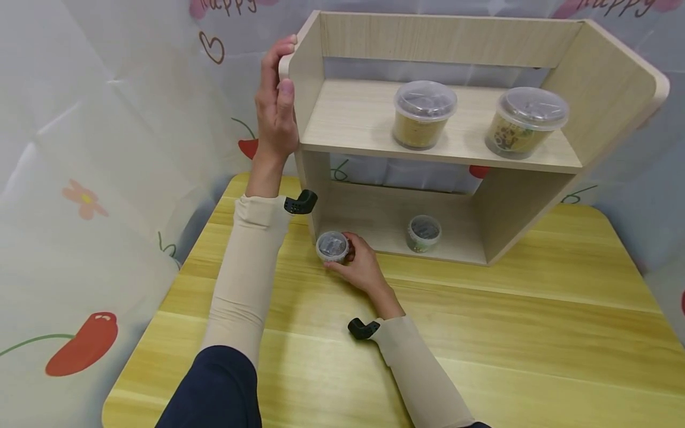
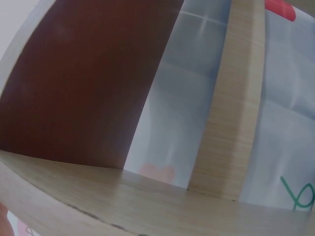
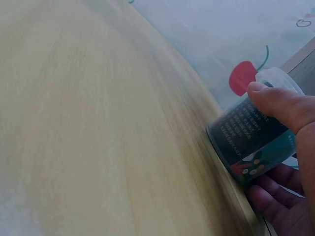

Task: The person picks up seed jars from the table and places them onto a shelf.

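Note:
My left hand [image 1: 276,110] grips the upper left side panel [image 1: 307,77] of a pale wooden two-tier shelf [image 1: 455,156]. Its thumb lies along the panel's front edge. Down at the shelf's lower left front corner, my right hand [image 1: 364,266] holds a small cup [image 1: 332,246] with a translucent lid between thumb and fingers. Seen from the right wrist, this cup [image 3: 246,132] has a dark printed side with a colourful picture, and its base is close over the tabletop. The left wrist view shows the shelf's pale side panel [image 2: 162,206] and a dark brown surface [image 2: 88,83].
Two larger lidded tubs with yellowish sides, a left tub [image 1: 423,116] and a right tub [image 1: 525,123], stand on the upper tier. Another small lidded cup [image 1: 423,233] stands on the lower tier. The shelf rests on a yellow wooden table [image 1: 508,333] beside a printed wall covering [image 1: 134,148].

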### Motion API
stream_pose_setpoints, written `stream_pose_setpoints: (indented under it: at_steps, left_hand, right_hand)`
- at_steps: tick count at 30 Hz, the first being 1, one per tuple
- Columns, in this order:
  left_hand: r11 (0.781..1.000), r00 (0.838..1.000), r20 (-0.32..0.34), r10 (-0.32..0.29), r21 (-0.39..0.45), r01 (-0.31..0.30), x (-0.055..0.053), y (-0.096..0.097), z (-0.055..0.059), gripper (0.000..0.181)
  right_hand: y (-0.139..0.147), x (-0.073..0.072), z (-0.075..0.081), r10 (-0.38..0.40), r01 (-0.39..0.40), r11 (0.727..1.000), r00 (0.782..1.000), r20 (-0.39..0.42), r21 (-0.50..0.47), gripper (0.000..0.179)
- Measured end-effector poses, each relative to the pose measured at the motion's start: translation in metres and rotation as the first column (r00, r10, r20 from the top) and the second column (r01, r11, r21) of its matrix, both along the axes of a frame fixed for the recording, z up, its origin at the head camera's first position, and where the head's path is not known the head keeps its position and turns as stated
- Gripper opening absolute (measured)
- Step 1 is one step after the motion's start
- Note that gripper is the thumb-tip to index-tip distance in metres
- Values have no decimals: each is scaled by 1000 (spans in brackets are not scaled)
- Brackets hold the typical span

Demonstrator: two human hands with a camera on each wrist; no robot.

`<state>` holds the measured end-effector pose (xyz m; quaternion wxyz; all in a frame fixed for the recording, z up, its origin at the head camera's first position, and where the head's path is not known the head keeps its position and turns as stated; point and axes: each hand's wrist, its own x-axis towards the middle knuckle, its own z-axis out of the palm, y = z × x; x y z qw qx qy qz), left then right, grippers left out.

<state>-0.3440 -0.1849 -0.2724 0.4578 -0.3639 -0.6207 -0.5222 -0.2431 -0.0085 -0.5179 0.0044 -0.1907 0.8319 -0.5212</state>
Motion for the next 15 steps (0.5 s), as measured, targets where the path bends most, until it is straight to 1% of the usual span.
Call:
stream_pose_setpoints:
  at_steps: [7, 15]
  left_hand:
    - [1000, 1000, -7, 0, -9, 0, 0, 1, 1, 58]
    - [1000, 1000, 5, 8, 2, -8, 2, 0, 1, 58]
  right_hand:
    - [2, 1, 3, -10, 10, 1000, 1000, -6, 4, 77]
    - [5, 2, 10, -28, 27, 1000, 999, -32, -8, 76]
